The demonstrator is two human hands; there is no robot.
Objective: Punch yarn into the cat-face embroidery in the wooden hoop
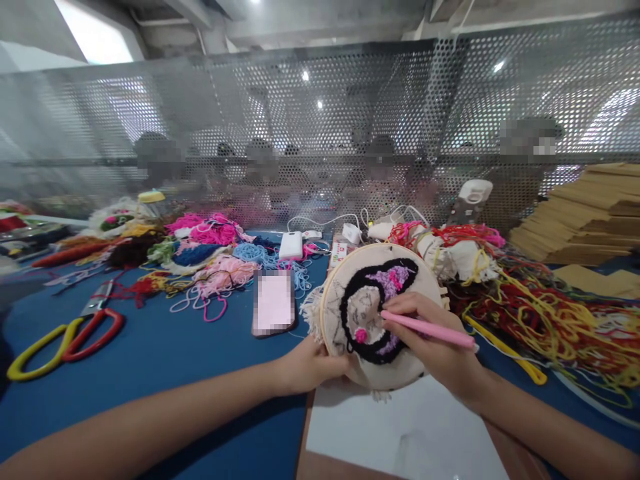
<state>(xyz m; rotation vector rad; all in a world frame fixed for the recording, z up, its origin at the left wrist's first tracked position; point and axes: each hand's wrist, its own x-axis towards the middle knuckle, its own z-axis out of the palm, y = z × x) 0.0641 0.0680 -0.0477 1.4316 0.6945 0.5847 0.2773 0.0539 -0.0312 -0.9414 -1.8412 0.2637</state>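
My left hand [307,367] grips the lower left rim of a round wooden embroidery hoop [327,300], some of its fingers hidden behind it. Cream cloth is stretched in the hoop, with a thick black yarn outline, purple and pink patches and a pink yarn ball. Across the front, my right hand [430,333] is closed around a pink punch needle [430,329]. Its tip end meets the cloth inside the black outline, and the fingers hide the exact contact. The hoop is held tilted above a white sheet [360,427].
Scissors [93,327] with yellow and red handles lie at left. A phone [274,303] and white power bank [291,247] sit mid-table. Yarn piles [560,313] spread right, near a yellow tool [510,350] and brown paper stack [585,207]. A perforated metal screen [325,120] stands behind.
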